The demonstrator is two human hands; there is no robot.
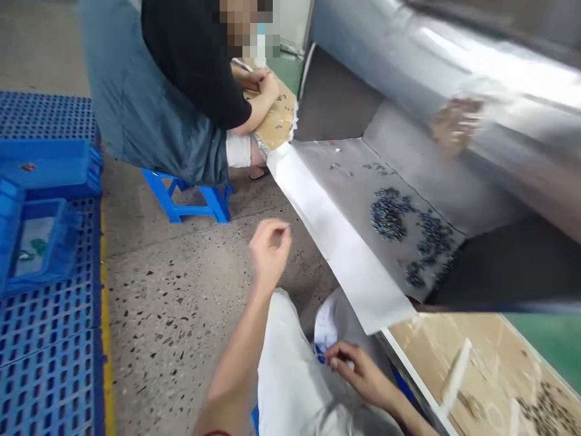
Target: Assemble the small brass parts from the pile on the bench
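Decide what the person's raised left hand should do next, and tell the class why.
Probably the left hand should reach for the heap of small dark parts on the grey sheet. Nothing shows clearly in its pinched fingers, the heap lies just beyond it, and the right hand is down at the lap.

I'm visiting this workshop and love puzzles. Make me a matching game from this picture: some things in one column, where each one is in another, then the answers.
Things:
1. left hand
2. right hand
3. heap of small dark parts
4. blue plastic stool

Places:
A. under the seated co-worker
B. low, beside the white-trousered knee
C. on the grey sheet
D. raised above the speckled concrete floor

Pairs: 1-D, 2-B, 3-C, 4-A.
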